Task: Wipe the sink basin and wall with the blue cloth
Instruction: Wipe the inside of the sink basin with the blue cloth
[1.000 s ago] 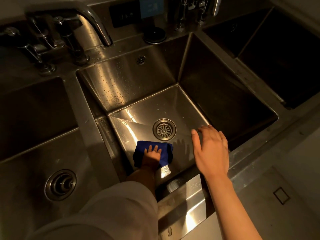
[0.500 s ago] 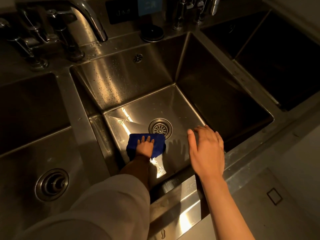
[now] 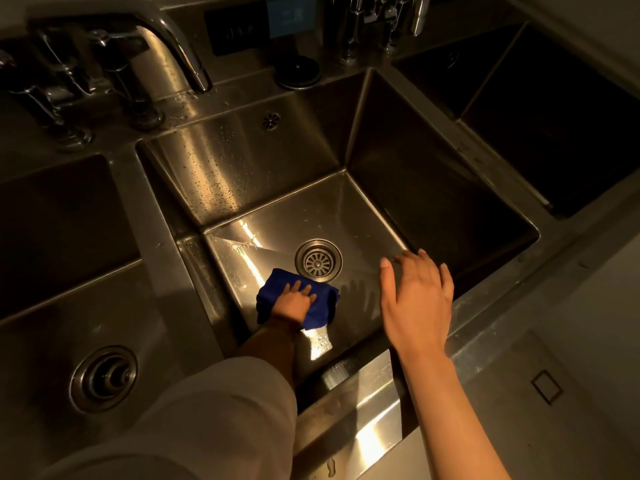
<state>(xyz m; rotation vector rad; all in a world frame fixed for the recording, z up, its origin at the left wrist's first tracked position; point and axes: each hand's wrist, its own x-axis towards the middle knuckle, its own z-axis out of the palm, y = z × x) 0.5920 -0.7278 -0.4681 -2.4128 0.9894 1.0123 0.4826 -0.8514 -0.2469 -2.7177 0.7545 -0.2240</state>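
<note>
Pressing the blue cloth point(image 3: 313, 301) flat under your left hand point(image 3: 294, 301) just beside the drain point(image 3: 318, 260), you had barely begun; your empty, spread right hand point(image 3: 417, 299) hovered nearby, droplets remaining on the back wall point(image 3: 221, 168).

Cloth point(image 3: 320, 301) deep blue, plain. Sink basin point(image 3: 349, 216) silver steel, warm yellowish glare, water-spotted back wall point(image 3: 221, 168) (speckled). Drain strainer point(image 3: 318, 260) grey, radial slots. Sleeve point(image 3: 207, 420) pale beige. Label point(image 3: 290, 15) blue.
</note>
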